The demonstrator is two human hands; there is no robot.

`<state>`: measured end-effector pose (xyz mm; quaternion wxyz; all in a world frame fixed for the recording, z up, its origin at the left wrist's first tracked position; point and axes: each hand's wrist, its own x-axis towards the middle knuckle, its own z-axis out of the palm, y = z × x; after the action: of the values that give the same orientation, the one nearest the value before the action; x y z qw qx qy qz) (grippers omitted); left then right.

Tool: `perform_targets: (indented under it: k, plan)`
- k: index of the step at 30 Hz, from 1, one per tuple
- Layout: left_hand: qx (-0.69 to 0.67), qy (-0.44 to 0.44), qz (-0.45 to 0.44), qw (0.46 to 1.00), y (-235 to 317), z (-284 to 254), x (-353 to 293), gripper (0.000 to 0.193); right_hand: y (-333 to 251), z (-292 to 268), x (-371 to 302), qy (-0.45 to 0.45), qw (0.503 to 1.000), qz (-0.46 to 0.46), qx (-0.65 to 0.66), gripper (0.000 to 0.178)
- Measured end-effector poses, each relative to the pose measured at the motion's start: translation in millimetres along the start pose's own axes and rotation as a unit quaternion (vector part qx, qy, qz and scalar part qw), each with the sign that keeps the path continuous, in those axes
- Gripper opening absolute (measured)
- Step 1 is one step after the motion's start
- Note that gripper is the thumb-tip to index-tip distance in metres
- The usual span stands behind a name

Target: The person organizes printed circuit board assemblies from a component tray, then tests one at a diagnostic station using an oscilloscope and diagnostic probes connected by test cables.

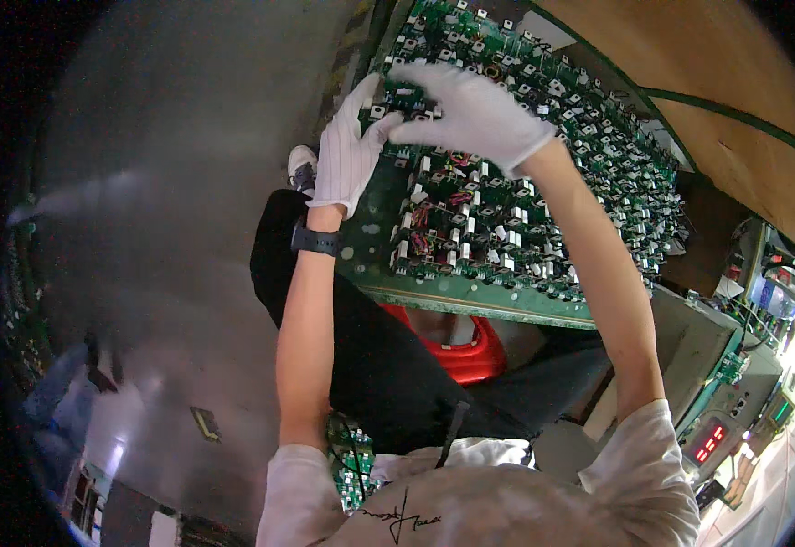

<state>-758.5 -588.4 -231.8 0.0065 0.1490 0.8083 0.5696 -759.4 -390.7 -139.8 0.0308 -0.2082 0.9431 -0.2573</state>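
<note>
Circuit boards (543, 239) packed on green bench (363, 244), worker's twelve to one o'clock. Left hand (346, 155) at eleven, right hand (475, 111) at twelve: thumbs parted from fingers; can't tell whether either pinches a board. Loose gloves (335, 178) could snag upright components (508, 262), bending them.

- Grey floor (188, 237), dull, with pale patches of reflected light at the lower left
- A small yellow-and-black mark (204, 424) on it
- Green table (370, 251) with a worn front edge
- Red plastic seat (478, 360) partly under it
- Brown panel (735, 77) at upper right
- Red-lit display (710, 443) at lower right, near bright light
</note>
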Motion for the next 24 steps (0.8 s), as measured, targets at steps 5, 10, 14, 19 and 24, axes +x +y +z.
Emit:
perform_targets:
  k: [5,10,14,19,24]
  plan:
    - [-0.094,-0.060,-0.031,0.993,13.1,0.3,4.9,0.060,21.5,33.7,-4.6,-0.046,0.991,0.028,-0.121,0.049]
    - [-0.225,-0.054,-0.122,0.965,-14.0,-20.9,30.7,0.064,7.7,30.9,-6.1,-0.040,0.992,0.120,-0.006,0.043]
    - [-0.111,-0.130,-0.181,0.968,-25.2,-8.3,42.9,0.075,12.0,39.7,-8.9,-0.027,0.994,0.100,-0.019,0.042]
    - [-0.115,-0.170,-0.161,0.965,-47.4,-15.0,47.8,0.071,2.9,42.6,9.4,-0.071,0.983,0.159,-0.064,0.042]
    - [-0.037,-0.093,-0.048,0.994,-47.3,-30.8,45.8,0.071,12.3,43.6,21.2,-0.087,0.964,0.173,-0.181,0.038]
